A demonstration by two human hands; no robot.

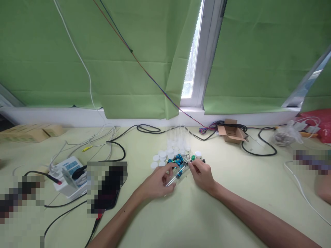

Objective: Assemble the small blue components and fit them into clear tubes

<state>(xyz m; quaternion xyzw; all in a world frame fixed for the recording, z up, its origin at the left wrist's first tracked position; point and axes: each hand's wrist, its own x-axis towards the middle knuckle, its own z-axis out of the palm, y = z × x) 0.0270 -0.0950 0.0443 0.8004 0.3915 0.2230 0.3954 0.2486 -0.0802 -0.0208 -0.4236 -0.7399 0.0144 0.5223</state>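
Tabletop (219, 220) beneath green blinds (144, 82) serves as a workbench as a person's left hand (161, 181) grasps a clear tube (173, 179), thumb along the near side and fingers curled over the far one. The tube slants across the gap between the hands, its far end close to the tips of the right hand (203, 174). Thumb and forefinger of that hand are drawn together; whether anything is pinched between them cannot be made out. Blue pieces (178, 159), thin metallic pieces (186, 158) and a green piece (193, 157) crowd just beyond the fingertips, with white caps (162, 155) to the left and more clear tubes (178, 136) behind. Whether the blue showing along the held tube is inside or behind it cannot be told. The step in hand appears to be fine handling of small parts at the tube's end. The next move seems to call for a steady left grip and a precise right touch, since neighbouring pieces lie close enough to be knocked.
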